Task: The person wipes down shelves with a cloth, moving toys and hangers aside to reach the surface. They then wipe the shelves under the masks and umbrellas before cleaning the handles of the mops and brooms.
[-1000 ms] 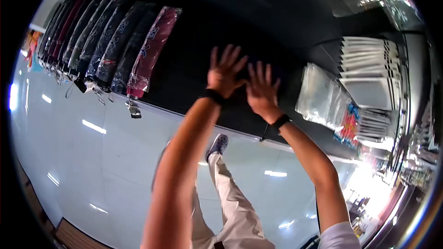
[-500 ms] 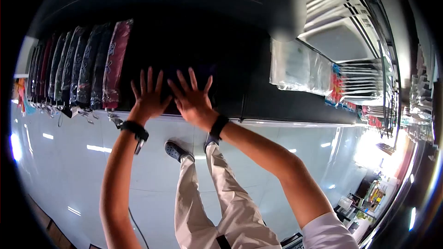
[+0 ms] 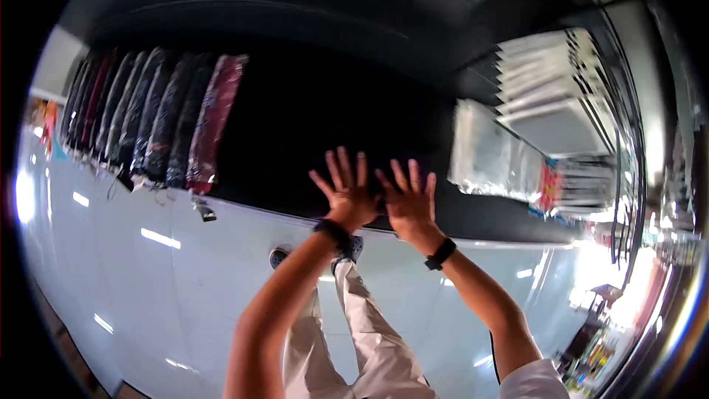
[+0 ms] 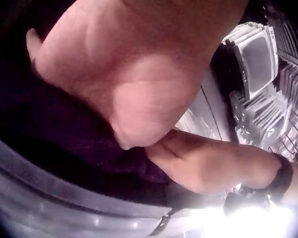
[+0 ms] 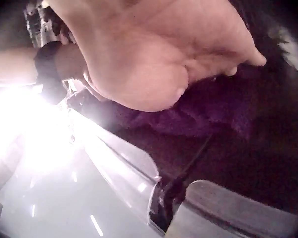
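Observation:
Side by side, the left hand and right hand are spread flat, palms down, on or just over a black shelf, near its front edge. Their thumbs almost meet. In the left wrist view, dark purple cloth lies beneath the left hand. The right wrist view has purple cloth under the right hand. In the head view the cloth barely stands out from the black. Neither hand grips anything; contact with the cloth cannot be told for certain.
A row of dark wrapped packages ends in a maroon one on the left. Clear plastic packs and stacked white packs stand on the right. Below the shelf edge is a shiny pale floor.
Since half a second ago, both hands have moved right along the shelf, away from the maroon package and toward the clear packs. Their fingers stay spread. The head view has shifted too.

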Demonstrator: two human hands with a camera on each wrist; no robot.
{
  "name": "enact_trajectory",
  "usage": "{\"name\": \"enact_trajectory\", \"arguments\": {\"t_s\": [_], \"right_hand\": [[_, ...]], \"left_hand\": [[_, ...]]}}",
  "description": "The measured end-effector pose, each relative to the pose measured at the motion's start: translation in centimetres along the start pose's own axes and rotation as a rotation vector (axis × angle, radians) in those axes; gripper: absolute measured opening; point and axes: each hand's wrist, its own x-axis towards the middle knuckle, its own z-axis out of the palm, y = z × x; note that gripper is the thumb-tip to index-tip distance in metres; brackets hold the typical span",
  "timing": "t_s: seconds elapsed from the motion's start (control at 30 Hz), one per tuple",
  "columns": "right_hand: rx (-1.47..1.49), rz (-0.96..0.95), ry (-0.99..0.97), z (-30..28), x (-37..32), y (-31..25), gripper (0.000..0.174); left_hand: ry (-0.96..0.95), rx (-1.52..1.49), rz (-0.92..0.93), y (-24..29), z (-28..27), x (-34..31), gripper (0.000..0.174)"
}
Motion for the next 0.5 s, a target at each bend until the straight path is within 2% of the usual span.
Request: {"name": "enact_trajectory", "arguments": {"t_s": [0.03, 0.1, 0.17, 0.2, 0.23, 0.3, 0.4, 0.43, 0.5], "right_hand": [[0.070, 0.029, 0.002, -0.1, 0.5, 0.7, 0.063], [-0.067, 0.049, 0.037, 0.3, 2.0, 2.0, 0.066], [-0.018, 0.043, 0.068, 0.4, 3.8, 3.4, 0.067], [0.027, 0.059, 0.081, 0.5, 4.5, 3.8, 0.068], [-0.054, 0.066, 0.107, 0.5, 5.3, 4.0, 0.064], [0.103, 0.080, 0.143, 0.9, 6.5, 4.5, 0.058], [0.232, 0.122, 0.246, 0.4, 7.8, 4.3, 0.050], [0.225, 0.114, 0.244, 0.5, 8.1, 4.2, 0.050], [0.363, 0.153, 0.388, 0.7, 8.6, 3.8, 0.046]], "left_hand": [[-0.002, -0.005, -0.021, 1.1, -0.5, 0.6, 0.088], [0.002, -0.034, -0.074, 2.7, -0.5, 2.5, 0.083], [0.031, -0.085, -0.095, 3.4, -0.5, 4.1, 0.082], [0.043, -0.070, -0.089, 3.6, -0.3, 5.1, 0.083], [0.058, -0.058, -0.081, 3.7, -0.9, 6.1, 0.085], [0.068, -0.071, -0.094, 3.8, -1.4, 6.9, 0.082], [0.238, -0.126, -0.081, 3.7, -1.3, 7.4, 0.074], [0.243, -0.135, -0.087, 3.6, -1.5, 7.6, 0.074], [0.316, -0.165, -0.065, 3.4, -2.0, 8.2, 0.076]]}}
